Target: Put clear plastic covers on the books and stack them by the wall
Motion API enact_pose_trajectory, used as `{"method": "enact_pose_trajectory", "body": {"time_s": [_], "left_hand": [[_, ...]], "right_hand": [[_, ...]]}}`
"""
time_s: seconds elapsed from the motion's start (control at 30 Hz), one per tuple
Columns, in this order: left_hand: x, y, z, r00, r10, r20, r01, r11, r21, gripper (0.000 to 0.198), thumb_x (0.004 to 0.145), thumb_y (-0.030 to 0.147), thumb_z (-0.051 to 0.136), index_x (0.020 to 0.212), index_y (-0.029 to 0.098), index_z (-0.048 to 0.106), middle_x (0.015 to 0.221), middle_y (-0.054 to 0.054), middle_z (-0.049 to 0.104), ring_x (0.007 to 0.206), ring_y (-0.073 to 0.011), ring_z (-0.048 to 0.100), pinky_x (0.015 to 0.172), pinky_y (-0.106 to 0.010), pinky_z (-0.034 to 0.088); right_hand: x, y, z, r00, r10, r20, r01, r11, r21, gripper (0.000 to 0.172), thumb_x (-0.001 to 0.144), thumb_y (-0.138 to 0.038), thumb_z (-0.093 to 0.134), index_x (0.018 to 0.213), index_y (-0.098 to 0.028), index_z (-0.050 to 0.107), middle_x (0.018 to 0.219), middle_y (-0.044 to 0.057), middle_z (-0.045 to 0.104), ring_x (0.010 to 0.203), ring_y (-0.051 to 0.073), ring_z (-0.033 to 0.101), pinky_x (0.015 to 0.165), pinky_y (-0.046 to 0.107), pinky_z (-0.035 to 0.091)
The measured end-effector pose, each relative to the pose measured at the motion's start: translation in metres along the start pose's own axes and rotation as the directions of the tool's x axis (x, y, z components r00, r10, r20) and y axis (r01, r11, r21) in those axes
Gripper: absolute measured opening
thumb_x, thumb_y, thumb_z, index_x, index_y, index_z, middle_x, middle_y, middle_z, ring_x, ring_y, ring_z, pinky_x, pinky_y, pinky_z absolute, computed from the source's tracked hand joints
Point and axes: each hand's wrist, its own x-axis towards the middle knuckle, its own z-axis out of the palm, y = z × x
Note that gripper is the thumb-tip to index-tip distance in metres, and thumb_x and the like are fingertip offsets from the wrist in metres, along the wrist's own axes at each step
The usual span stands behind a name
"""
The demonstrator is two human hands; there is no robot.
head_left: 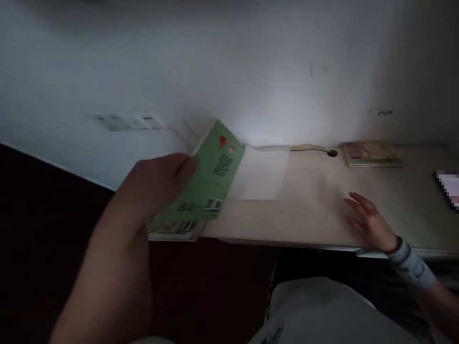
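My left hand (158, 184) is raised over the left end of a pale desk (311, 215) and grips a thin green book (210, 174) by its left edge. The book is tilted, its back cover facing me with dark print and a red mark near the top. Under it, at the desk's left corner, lies another book or a small stack (175, 230). My right hand (369, 220) rests flat on the desk near its front edge, fingers stretched out, holding nothing. A grey sleeve cuff covers that wrist.
A white sheet (261, 174) lies on the desk by the wall. A book (373, 154) lies at the back right beside a cable hole (332, 153). A blurred-out item (450, 188) sits at the right edge. Wall sockets (127, 122) are at left.
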Motion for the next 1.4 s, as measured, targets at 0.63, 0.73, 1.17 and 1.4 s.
{"method": "enact_pose_trajectory", "body": {"time_s": [0.63, 0.73, 1.17, 1.4], "left_hand": [[-0.001, 0.186, 0.14, 0.861, 0.491, 0.132, -0.172, 0.526, -0.833, 0.033, 0.08, 0.043, 0.044, 0.058, 0.018, 0.048, 0.054, 0.003, 0.044, 0.053, -0.0117, 0.042, 0.052, -0.024, 0.029], [-0.008, 0.193, 0.151, 0.832, 0.51, 0.218, 0.05, 0.323, -0.945, 0.037, 0.076, 0.052, 0.05, 0.068, 0.016, 0.054, 0.059, 0.001, 0.05, 0.053, -0.0119, 0.046, 0.051, -0.023, 0.034], [-0.021, 0.194, 0.165, 0.819, 0.497, 0.285, 0.284, 0.081, -0.955, 0.043, 0.068, 0.057, 0.059, 0.076, 0.015, 0.058, 0.069, -0.001, 0.057, 0.064, -0.0143, 0.052, 0.06, -0.025, 0.042], [-0.019, 0.193, 0.155, 0.87, 0.454, 0.195, 0.058, 0.298, -0.953, 0.036, 0.074, 0.05, 0.053, 0.061, 0.017, 0.049, 0.056, 0.003, 0.042, 0.056, -0.0113, 0.042, 0.051, -0.023, 0.03]], "right_hand": [[0.045, -0.032, 0.058, 0.974, 0.094, 0.206, -0.209, 0.72, 0.662, 0.078, 0.087, -0.059, 0.04, 0.148, -0.018, 0.013, 0.148, 0.016, 0.032, 0.133, 0.027, 0.036, 0.109, 0.05, 0.032], [0.042, -0.026, 0.06, 0.977, 0.08, 0.197, -0.197, 0.69, 0.696, 0.075, 0.089, -0.058, 0.037, 0.149, -0.021, 0.01, 0.149, 0.013, 0.031, 0.134, 0.026, 0.034, 0.11, 0.051, 0.029], [0.039, -0.023, 0.051, 0.983, 0.094, 0.157, -0.179, 0.669, 0.722, 0.073, 0.09, -0.061, 0.029, 0.146, -0.016, 0.02, 0.147, 0.015, 0.035, 0.135, 0.026, 0.034, 0.112, 0.048, 0.026], [0.054, -0.025, 0.018, 0.973, 0.205, 0.108, -0.22, 0.672, 0.707, 0.064, 0.089, -0.063, 0.025, 0.124, -0.016, 0.05, 0.119, 0.014, 0.06, 0.115, 0.028, 0.053, 0.1, 0.047, 0.041]]}}
